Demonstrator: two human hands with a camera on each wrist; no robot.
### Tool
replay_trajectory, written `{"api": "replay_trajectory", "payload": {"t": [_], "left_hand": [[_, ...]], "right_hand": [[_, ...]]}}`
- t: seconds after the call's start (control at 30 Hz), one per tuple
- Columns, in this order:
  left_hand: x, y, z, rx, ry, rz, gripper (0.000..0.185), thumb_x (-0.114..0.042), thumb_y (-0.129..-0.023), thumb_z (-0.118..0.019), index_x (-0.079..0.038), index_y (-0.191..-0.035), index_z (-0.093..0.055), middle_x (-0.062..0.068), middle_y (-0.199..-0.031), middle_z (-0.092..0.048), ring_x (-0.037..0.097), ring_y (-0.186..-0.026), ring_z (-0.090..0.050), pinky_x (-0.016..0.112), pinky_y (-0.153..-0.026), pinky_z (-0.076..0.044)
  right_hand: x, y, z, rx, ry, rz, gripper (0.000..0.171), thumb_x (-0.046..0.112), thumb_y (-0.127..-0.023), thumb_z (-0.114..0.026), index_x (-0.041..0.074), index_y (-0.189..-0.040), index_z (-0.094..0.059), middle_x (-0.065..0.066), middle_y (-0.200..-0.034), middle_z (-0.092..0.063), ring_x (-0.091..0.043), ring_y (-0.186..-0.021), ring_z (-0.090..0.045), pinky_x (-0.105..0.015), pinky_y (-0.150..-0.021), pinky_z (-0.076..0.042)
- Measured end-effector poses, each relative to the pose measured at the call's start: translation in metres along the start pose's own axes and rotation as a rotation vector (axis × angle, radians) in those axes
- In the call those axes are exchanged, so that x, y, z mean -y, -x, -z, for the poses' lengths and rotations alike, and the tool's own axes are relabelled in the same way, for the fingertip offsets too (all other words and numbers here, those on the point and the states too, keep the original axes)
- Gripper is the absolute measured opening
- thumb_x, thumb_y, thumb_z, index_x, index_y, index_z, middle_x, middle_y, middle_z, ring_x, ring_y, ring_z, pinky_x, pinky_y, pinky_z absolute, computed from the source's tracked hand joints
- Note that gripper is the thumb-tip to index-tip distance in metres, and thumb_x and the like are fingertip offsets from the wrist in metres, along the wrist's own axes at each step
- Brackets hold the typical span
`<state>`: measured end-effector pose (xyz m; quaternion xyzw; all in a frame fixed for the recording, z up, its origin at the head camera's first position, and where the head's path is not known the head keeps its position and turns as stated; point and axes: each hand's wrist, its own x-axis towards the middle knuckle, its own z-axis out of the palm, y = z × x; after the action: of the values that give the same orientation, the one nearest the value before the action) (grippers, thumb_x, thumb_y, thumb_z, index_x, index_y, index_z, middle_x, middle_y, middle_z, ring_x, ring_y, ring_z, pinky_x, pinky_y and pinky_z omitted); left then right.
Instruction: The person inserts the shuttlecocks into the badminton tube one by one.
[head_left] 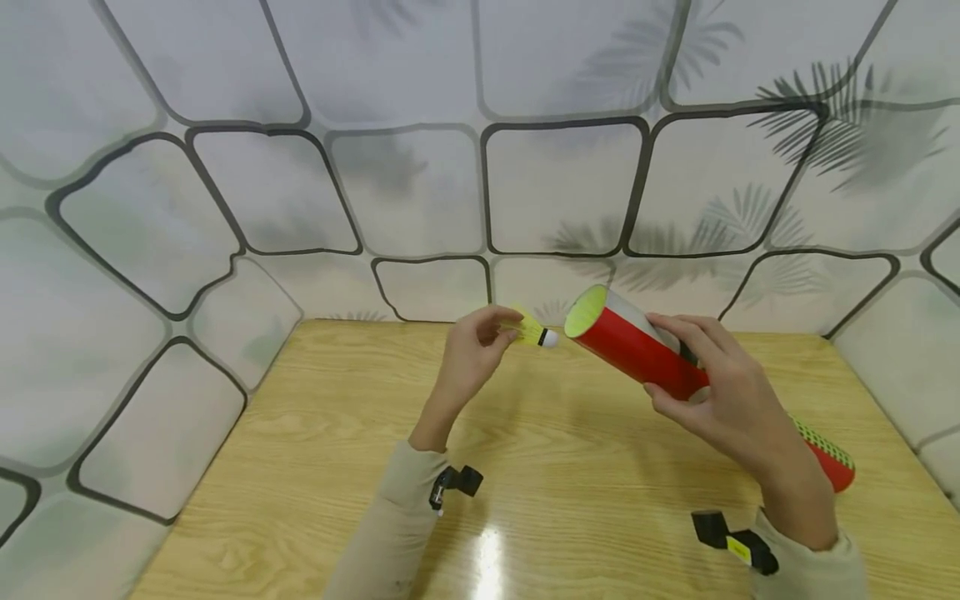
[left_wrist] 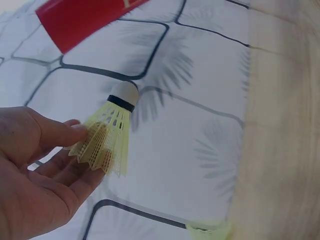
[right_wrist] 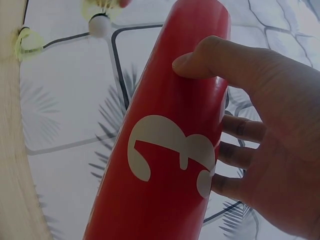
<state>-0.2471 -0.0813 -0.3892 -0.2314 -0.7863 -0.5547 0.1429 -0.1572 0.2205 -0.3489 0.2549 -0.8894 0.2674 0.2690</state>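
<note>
My left hand (head_left: pixel 468 354) pinches a yellow shuttlecock (left_wrist: pixel 112 130) by its skirt, between thumb and fingers. Its white cork with a black band points right in the head view, close to the tube's open mouth but apart from it. The red tube (head_left: pixel 637 346) is gripped by my right hand (head_left: pixel 723 396), thumb on one side and fingers round the other. It tilts above the table, mouth up and to the left, its inside yellow-green. In the right wrist view, pale lettering (right_wrist: pixel 157 135) marks the tube's red side.
A second yellow shuttlecock (right_wrist: pixel 30 45) is by the table's back edge, partly seen in both wrist views. Beyond my right wrist shows a red end with green dots (head_left: pixel 832 467), in line with the tube. A patterned cloth wall (head_left: pixel 420 192) encloses the wooden table (head_left: pixel 315 467).
</note>
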Motion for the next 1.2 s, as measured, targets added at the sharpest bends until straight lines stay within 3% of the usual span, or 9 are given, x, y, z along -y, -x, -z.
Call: {"api": "replay_trajectory", "payload": {"t": [0.13, 0.3, 0.53, 0.87, 1.2], "left_hand": [[-0.011, 0.005, 0.006, -0.058, 0.056, -0.027, 0.018, 0.005, -0.095, -0.069, 0.001, -0.112, -0.072, 0.015, -0.109, -0.073, 0.033, -0.09, -0.074, 0.036, -0.081, -0.061], [-0.019, 0.011, 0.013, -0.149, 0.08, -0.089, 0.018, 0.007, -0.093, -0.07, 0.002, -0.11, -0.073, 0.014, -0.105, -0.074, 0.028, -0.087, -0.073, 0.033, -0.081, -0.06], [-0.026, 0.014, 0.023, -0.27, 0.078, -0.176, 0.019, 0.009, -0.092, -0.071, 0.005, -0.11, -0.072, 0.016, -0.105, -0.073, 0.027, -0.095, -0.071, 0.034, -0.092, -0.057], [-0.053, 0.024, 0.034, -0.299, 0.111, -0.252, 0.02, 0.009, -0.091, -0.072, 0.005, -0.111, -0.072, 0.016, -0.106, -0.073, 0.028, -0.093, -0.071, 0.036, -0.091, -0.059], [-0.07, 0.03, 0.028, -0.295, 0.105, -0.365, 0.02, 0.011, -0.091, -0.071, 0.006, -0.111, -0.071, 0.017, -0.104, -0.074, 0.03, -0.098, -0.073, 0.038, -0.093, -0.058]], "right_hand": [[-0.001, 0.001, 0.0, 0.006, -0.007, -0.006, 0.084, -0.001, -0.07, -0.088, 0.013, -0.146, -0.055, -0.008, -0.13, -0.057, -0.016, -0.099, -0.057, -0.022, -0.06, -0.057], [0.001, 0.001, -0.003, 0.016, -0.022, -0.009, 0.083, -0.002, -0.07, -0.087, 0.014, -0.146, -0.056, -0.008, -0.131, -0.057, -0.02, -0.101, -0.059, -0.03, -0.059, -0.059], [0.002, 0.0, -0.001, 0.005, 0.019, 0.002, 0.083, 0.001, -0.07, -0.088, 0.013, -0.145, -0.056, -0.008, -0.129, -0.058, -0.019, -0.102, -0.059, -0.022, -0.064, -0.057], [0.006, 0.0, 0.0, 0.024, -0.019, -0.018, 0.084, 0.0, -0.071, -0.088, 0.015, -0.146, -0.055, -0.007, -0.132, -0.056, -0.021, -0.101, -0.06, -0.028, -0.057, -0.058], [0.015, -0.002, -0.006, 0.042, -0.073, 0.019, 0.082, 0.002, -0.073, -0.088, 0.016, -0.147, -0.055, -0.005, -0.134, -0.055, -0.019, -0.102, -0.06, -0.027, -0.057, -0.059]]}}
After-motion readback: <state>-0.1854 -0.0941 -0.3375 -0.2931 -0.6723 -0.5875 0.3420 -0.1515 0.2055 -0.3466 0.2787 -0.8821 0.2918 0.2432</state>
